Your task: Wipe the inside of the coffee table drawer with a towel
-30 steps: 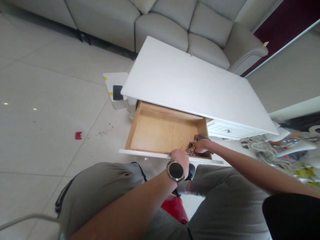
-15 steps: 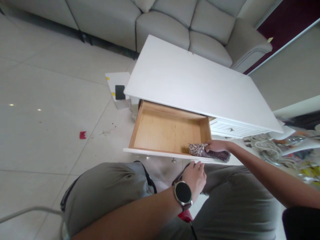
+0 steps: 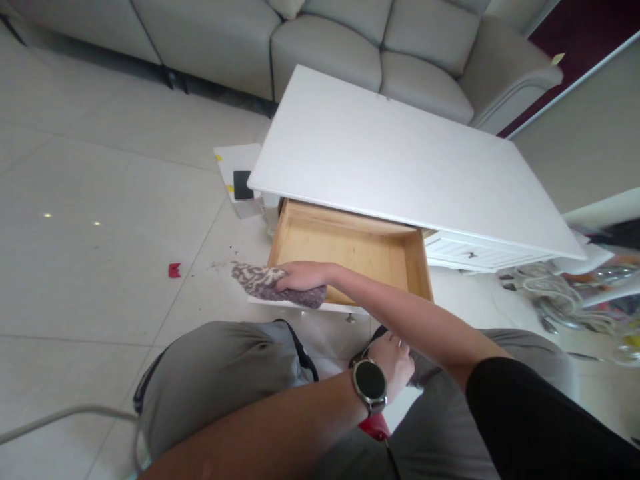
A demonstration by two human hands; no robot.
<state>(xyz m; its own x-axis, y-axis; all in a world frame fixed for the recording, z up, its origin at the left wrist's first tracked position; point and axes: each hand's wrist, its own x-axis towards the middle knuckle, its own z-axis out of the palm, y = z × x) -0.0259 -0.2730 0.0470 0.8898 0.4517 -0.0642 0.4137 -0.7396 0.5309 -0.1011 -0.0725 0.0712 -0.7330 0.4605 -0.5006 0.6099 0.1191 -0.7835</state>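
Note:
My right hand (image 3: pixel 304 275) grips a brown-and-cream patterned fuzzy cloth (image 3: pixel 255 280), its fingers closed over the top. The cloth lies over the front left corner of the open wooden drawer (image 3: pixel 415 263) and hangs slightly past its edge. My left hand (image 3: pixel 393 363), with a round watch (image 3: pixel 370 381) on its wrist, is low in front of the drawer by my knee. Its fingers look curled, and my right forearm passes close over them; what they hold, if anything, is hidden. Below the watch shows part of a red object (image 3: pixel 375 427) with a dark cord.
The drawer belongs to a white table (image 3: pixel 400 153) in front of a grey sofa (image 3: pixel 325 50). A white box (image 3: pixel 225 160) with a black flat item (image 3: pixel 243 185) stands left of it. A red scrap (image 3: pixel 174 270) lies on the floor. Coiled cables (image 3: pixel 545 293) lie at right.
My right hand has carried the cloth leftward along the drawer's front, from its right corner to its left one. The left hand stays nearly in place, its fingers now more curled.

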